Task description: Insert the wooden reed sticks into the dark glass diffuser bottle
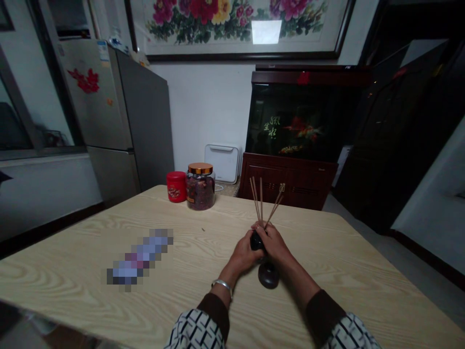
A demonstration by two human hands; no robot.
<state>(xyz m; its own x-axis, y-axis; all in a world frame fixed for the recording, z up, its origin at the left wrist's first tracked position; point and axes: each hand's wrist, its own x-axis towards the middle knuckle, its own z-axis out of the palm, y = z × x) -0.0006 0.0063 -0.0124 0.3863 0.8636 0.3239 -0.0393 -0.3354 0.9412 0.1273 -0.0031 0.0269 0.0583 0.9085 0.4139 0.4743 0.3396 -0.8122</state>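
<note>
My left hand point(242, 251) and my right hand point(275, 243) are both closed around a small glossy black container point(256, 240), just above or on the table; the fingers cover most of it. Several thin brown sticks point(261, 201), like diffuser reeds, fan upward from it. Whether its base touches the tabletop I cannot tell. Right below my hands, nearer to me, a dark brown rounded piece point(268, 276) rests on the wood. It looks smooth and shiny, and its kind is unclear.
On the light wooden table point(196, 271), a pixelated long item point(140, 259) lies at left. A red canister point(177, 186) and a copper-lidded jar point(200, 188) stand at the back edge. Beyond are a fridge point(145, 106), a white appliance point(222, 163) and a fish tank point(290, 121).
</note>
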